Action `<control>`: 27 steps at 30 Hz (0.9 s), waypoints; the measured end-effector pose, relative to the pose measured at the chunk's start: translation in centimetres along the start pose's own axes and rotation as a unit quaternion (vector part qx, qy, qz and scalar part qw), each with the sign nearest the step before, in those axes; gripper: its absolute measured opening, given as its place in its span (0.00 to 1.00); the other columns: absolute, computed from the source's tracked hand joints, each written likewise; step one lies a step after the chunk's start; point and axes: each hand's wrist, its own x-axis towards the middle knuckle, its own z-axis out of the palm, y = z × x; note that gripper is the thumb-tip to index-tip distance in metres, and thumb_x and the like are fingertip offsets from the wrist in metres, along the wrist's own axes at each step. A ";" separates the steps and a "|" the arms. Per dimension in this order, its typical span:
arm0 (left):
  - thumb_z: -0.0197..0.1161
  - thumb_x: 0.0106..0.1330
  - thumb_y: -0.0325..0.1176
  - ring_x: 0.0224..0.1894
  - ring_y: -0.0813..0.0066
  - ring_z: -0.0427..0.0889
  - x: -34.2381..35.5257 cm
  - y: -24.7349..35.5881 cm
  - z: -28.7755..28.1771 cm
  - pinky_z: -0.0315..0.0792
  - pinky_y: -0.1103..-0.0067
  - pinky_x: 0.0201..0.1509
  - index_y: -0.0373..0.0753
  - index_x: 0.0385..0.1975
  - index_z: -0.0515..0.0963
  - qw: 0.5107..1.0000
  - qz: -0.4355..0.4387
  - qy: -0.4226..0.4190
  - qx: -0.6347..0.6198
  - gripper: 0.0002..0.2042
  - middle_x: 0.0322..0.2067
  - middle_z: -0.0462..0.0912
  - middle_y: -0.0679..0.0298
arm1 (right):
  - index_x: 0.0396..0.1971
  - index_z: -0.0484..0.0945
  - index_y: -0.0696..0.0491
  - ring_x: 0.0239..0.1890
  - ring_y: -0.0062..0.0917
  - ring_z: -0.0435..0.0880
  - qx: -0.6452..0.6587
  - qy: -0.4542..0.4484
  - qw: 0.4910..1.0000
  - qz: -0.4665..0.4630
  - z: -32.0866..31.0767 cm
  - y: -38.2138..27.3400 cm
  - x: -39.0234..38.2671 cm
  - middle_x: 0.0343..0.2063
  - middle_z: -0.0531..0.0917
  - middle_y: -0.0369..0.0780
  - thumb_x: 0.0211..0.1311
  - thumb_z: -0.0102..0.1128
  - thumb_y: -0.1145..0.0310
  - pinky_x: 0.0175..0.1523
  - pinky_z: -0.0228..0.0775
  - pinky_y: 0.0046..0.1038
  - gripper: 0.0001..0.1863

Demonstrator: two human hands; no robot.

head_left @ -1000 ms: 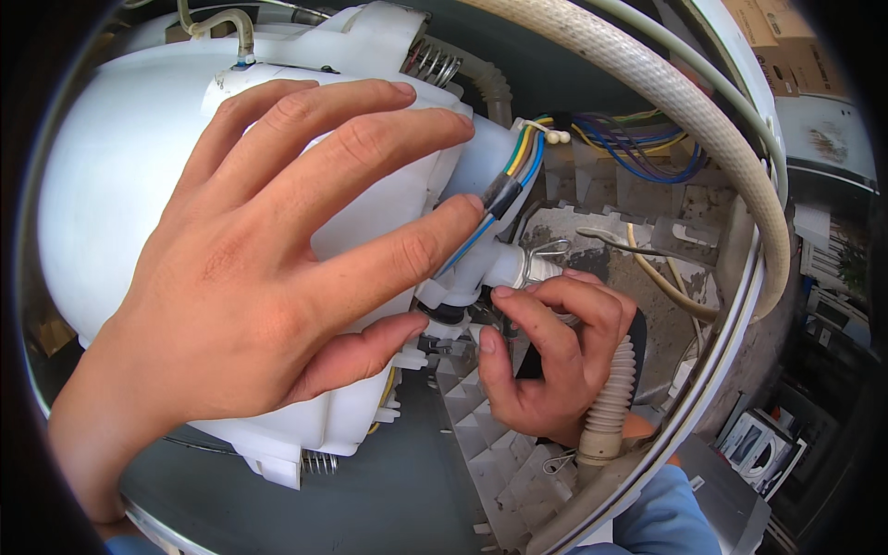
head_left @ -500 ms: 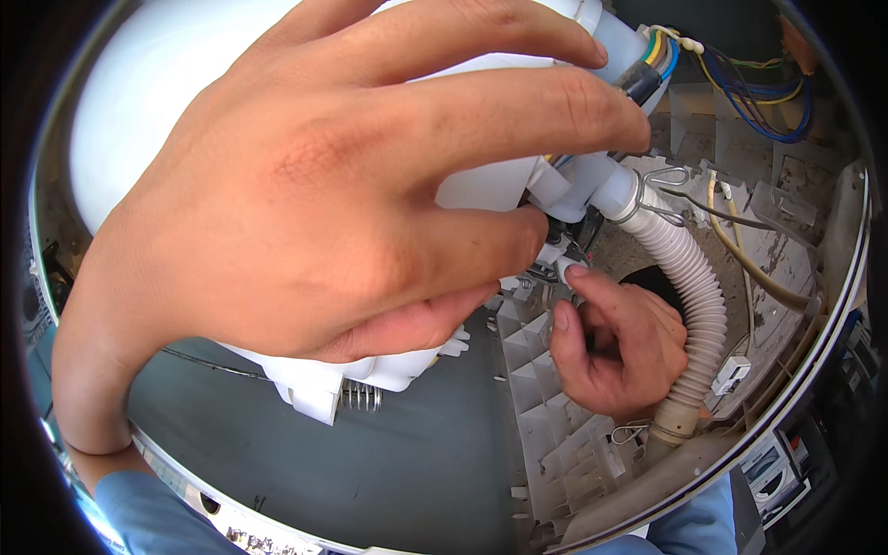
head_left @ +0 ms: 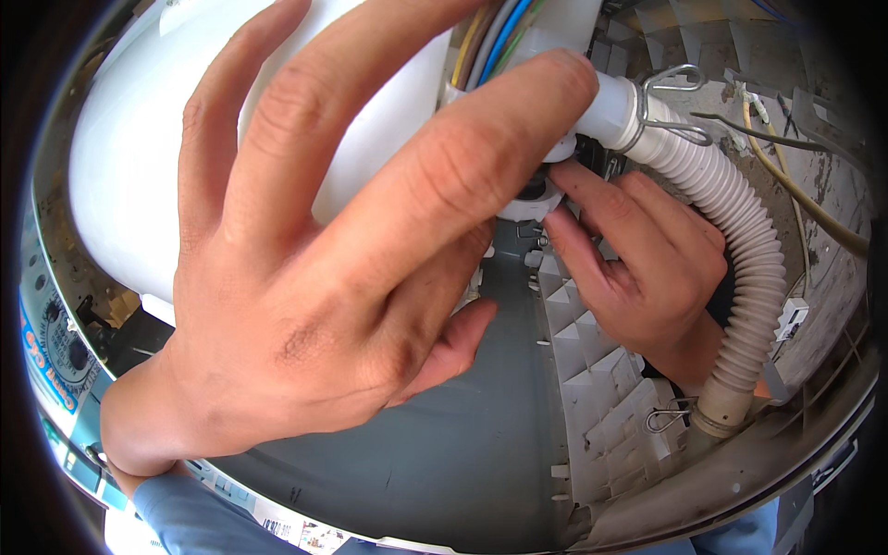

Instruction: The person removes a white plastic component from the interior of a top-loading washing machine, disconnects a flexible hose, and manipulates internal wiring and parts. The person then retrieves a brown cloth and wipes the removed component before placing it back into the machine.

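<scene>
My left hand (head_left: 324, 277) fills the middle, its fingers spread over the rounded white plastic body (head_left: 120, 148). Its index finger reaches the connector end of a ribbed white drain hose (head_left: 745, 268); nothing shows in its grip. Just below that connector is a small white fitting (head_left: 529, 209) with a dark part in it. From the right, my right hand (head_left: 638, 264) pinches the fitting's right edge between thumb and index finger, its other fingers curled. A wire hose clamp (head_left: 647, 116) sits around the hose's upper end. Part of the fitting is hidden behind my left index finger.
Several coloured wires (head_left: 495, 42) run beside the white body. A ribbed plastic base (head_left: 592, 370) borders a dark grey panel (head_left: 444, 444). Another wire clamp (head_left: 668, 418) lies by the hose's lower end. Loose cables (head_left: 795, 176) hang on the right.
My right hand has moved up to the fitting, closing its thumb and index finger there. My left hand has turned, spreading its fingers further upward. The view has shifted closer to the hose connector.
</scene>
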 end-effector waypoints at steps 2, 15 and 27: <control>0.70 0.52 0.46 0.64 0.46 0.74 -0.4 0.3 0.2 0.67 0.49 0.65 0.39 0.40 0.85 1.000 0.011 -0.009 -0.002 0.20 0.60 0.77 0.51 | 0.42 0.85 0.59 0.22 0.25 0.79 -0.006 0.002 1.000 -0.012 0.3 0.3 -0.1 0.22 0.78 0.38 0.50 0.74 0.81 0.27 0.70 0.27 0.16; 0.70 0.52 0.47 0.65 0.48 0.73 -2.8 -0.8 -0.3 0.66 0.48 0.66 0.39 0.38 0.85 0.997 0.068 -0.037 -0.010 0.20 0.60 0.76 0.52 | 0.39 0.86 0.58 0.19 0.19 0.73 -0.039 0.043 0.994 -0.091 0.7 1.4 -0.8 0.23 0.79 0.34 0.50 0.75 0.79 0.25 0.65 0.21 0.14; 0.70 0.52 0.47 0.65 0.49 0.72 -3.4 -0.3 -0.6 0.65 0.47 0.66 0.39 0.37 0.85 0.997 0.058 -0.041 -0.013 0.19 0.60 0.76 0.53 | 0.45 0.87 0.59 0.18 0.10 0.62 0.066 0.010 0.989 0.135 1.4 -0.6 -2.1 0.19 0.74 0.30 0.56 0.77 0.77 0.24 0.51 0.17 0.16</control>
